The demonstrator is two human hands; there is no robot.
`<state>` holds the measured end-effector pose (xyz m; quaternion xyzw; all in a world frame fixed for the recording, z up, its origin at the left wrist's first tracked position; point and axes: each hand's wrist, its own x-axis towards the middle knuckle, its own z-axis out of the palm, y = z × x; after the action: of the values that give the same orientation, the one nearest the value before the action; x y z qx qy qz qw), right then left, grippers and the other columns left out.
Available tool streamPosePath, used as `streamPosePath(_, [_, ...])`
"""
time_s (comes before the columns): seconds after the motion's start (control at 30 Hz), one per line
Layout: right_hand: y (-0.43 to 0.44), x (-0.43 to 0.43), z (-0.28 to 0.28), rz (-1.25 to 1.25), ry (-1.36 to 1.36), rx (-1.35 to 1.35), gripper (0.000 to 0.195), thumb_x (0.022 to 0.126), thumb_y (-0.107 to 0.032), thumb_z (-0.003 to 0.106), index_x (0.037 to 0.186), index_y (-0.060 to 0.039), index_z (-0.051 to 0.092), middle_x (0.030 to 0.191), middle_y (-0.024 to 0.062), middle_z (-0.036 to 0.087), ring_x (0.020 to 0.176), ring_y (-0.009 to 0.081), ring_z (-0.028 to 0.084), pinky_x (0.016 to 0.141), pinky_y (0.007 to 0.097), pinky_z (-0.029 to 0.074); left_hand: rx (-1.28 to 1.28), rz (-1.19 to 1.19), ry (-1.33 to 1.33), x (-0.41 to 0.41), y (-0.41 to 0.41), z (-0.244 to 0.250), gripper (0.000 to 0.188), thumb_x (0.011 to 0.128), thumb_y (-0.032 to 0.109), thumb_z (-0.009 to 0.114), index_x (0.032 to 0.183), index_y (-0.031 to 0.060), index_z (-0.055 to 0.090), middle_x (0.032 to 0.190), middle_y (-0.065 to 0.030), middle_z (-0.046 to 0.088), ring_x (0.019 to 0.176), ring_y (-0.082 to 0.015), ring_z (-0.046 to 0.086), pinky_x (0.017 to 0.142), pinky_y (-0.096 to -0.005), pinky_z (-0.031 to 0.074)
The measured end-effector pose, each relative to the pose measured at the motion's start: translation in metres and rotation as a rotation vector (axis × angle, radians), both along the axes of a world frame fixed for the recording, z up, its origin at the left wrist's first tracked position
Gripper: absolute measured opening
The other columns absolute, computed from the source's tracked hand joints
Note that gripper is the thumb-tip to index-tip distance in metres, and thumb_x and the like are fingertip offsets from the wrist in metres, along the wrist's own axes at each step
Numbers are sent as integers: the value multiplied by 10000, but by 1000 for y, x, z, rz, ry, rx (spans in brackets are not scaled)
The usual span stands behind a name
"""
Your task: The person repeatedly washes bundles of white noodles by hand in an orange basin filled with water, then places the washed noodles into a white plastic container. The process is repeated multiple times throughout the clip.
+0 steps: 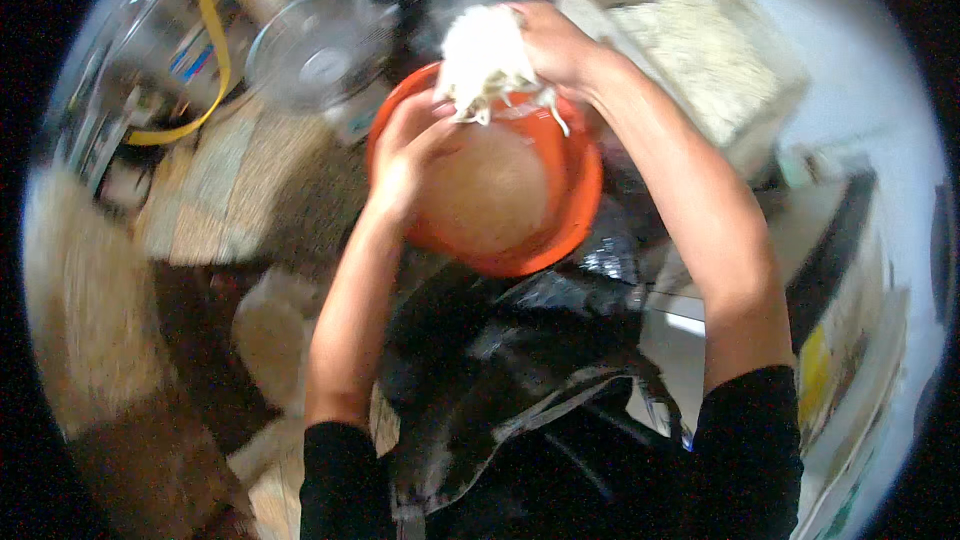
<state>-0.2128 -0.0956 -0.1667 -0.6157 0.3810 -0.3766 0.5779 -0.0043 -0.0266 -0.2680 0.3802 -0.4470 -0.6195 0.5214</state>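
Note:
A bundle of soft white strands [487,56] is held over the far side of an orange plastic basin [577,229]. My right hand [559,45] grips it from the right. From the lower left, my left hand [409,142] holds its underside, fingers partly hidden by the strands. Several loose ends dangle toward the basin. Cloudy brownish liquid [487,191] fills the basin's lower part. Blur hides whether the strands are noodles or some other stringy material.
A pale rectangular tub [787,90] at the upper right holds a heap of similar white strands [697,52]. Left of the basin are a clear round lid or dish [315,52] and a yellow strap [217,30]. A black apron [480,360] covers my lap below the basin. Wood-patterned flooring [225,180] lies left.

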Motion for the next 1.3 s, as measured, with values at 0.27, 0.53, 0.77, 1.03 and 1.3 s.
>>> streamPosePath(0.27, [-59, -174, 135, -315, 677, -298, 269, 994, -235, 620, 1173, -47, 691, 958, 67, 743, 754, 120, 662, 634, 302, 562, -116, 209, -976, 107, -78, -169, 608, 899, 198, 732, 1444, 43, 512, 1402, -240, 509, 1294, -379, 509, 1077, -477, 432])
streamPosePath(0.53, [-76, -392, 72, -721, 1099, 157, 436, 942, -182, 671, 1346, -33, 604, 904, 106, 737, 671, 149, 653, 562, 330, 549, -190, 15, -1421, 93, -69, -196, 1123, 838, 276, 765, 1638, 112, -6, 1520, -388, 247, 1340, -591, 363, 1128, -589, 368])
streamPosePath(0.77, [-94, -509, -31, -672, 1457, 446, 368, 826, -117, 743, 1161, 3, 649, 1109, 188, 716, 883, 290, 736, 676, 436, 608, -165, 15, -1507, 88, -62, -172, 1175, 799, 248, 795, 1642, 117, -13, 1530, -405, 214, 1329, -615, 356, 1120, -626, 358])
streamPosePath(1.03, [-97, -532, 8, -310, 2008, 52, 257, 817, -161, 675, 1026, -22, 730, 984, 233, 715, 927, 356, 723, 836, 441, 591, -234, 0, -1520, 90, -65, -187, 1142, 805, 185, 754, 1645, 122, -16, 1534, -416, 206, 1334, -620, 349, 1117, -631, 354])
streamPosePath(1.3, [-200, -349, 68, -438, 1504, -836, 330, 884, -64, 556, 1169, -13, 714, 1044, 234, 725, 1012, 387, 703, 915, 476, 552, -245, 47, -1371, 102, -66, -183, 778, 1020, 228, 553, 1637, 71, 106, 1553, -322, 322, 1343, -470, 447, 1116, -488, 400])
